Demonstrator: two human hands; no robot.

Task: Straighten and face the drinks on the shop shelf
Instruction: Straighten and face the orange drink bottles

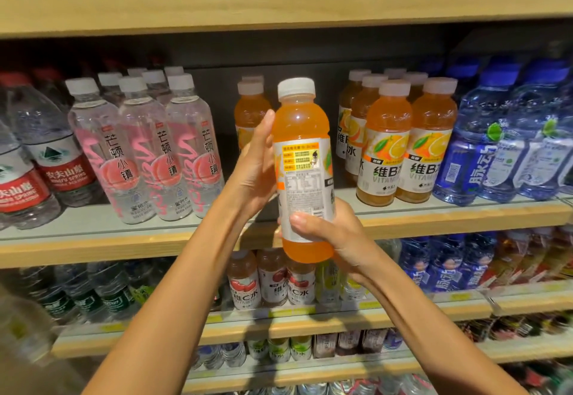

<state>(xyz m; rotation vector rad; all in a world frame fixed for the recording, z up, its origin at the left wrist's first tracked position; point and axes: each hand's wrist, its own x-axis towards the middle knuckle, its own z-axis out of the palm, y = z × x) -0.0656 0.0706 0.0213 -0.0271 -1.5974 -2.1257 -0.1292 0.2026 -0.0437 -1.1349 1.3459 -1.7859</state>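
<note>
Both hands hold one orange drink bottle (302, 159) upright in front of a wooden shop shelf (93, 246), arms reaching up from the lower edge of the view. Left hand (257, 162) grips the bottle's upper left side, thumb lying along the shoulder just under the neck, the other fingers hidden behind it. Right hand (328, 230) cups the bottle near its base, thumb pressed across the lower label and fingers curled round the far side. Held clear of the shelf board, the bottle sits in an open gap in the row, its white cap on and its back label of small print and a yellow panel turned toward the camera. Matching orange bottles (406, 146) stand just to its right, fronts showing; clear pink-labelled bottles (148, 149) lean to its left.
</note>
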